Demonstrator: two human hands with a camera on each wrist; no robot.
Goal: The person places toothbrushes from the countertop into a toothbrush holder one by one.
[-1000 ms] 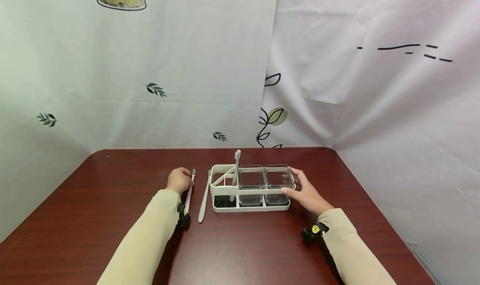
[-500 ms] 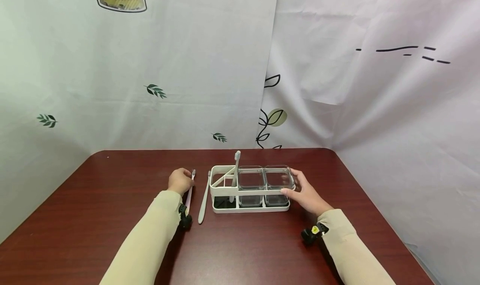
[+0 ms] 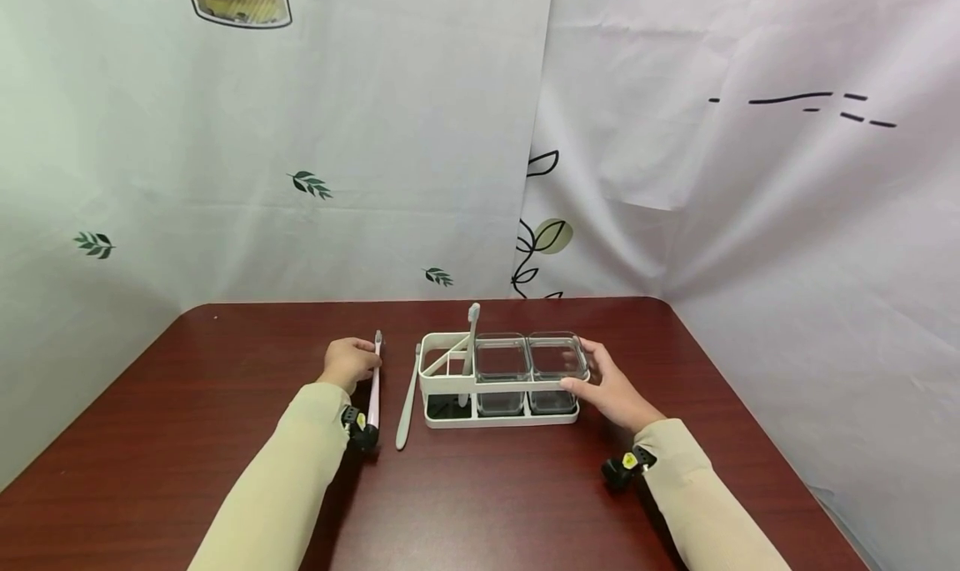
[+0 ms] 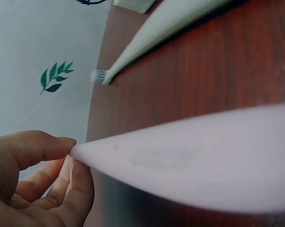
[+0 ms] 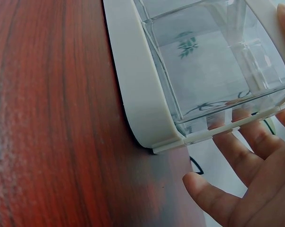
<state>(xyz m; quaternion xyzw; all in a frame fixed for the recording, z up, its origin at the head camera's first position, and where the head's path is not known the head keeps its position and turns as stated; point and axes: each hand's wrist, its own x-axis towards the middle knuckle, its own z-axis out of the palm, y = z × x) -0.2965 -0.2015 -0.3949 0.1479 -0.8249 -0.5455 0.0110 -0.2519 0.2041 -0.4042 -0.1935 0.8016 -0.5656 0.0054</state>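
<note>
My left hand (image 3: pixel 349 363) pinches a pale pink toothbrush (image 3: pixel 374 396) near its neck, between thumb and fingers. Its thick handle (image 4: pixel 204 161) fills much of the left wrist view and looks raised from the table. To its right a whitish toothbrush (image 3: pixel 407 404) lies on the table. A white toothbrush holder (image 3: pixel 450 383) stands beyond it, with one toothbrush (image 3: pixel 473 325) upright in a left compartment and two clear cups (image 3: pixel 502 356) in the others. At the holder's right end, my right hand (image 3: pixel 611 386) grips the frame, thumb in front and fingers behind.
A dark red wooden table (image 3: pixel 480 504) lies under everything. Pale printed cloth (image 3: pixel 360 137) hangs behind its back edge and along the right side. Small cameras (image 3: pixel 619 472) are strapped to both wrists.
My left hand has shifted a little left with the pink toothbrush, which looks lifted and now stands straighter in view. The right hand and the holder stay put.
</note>
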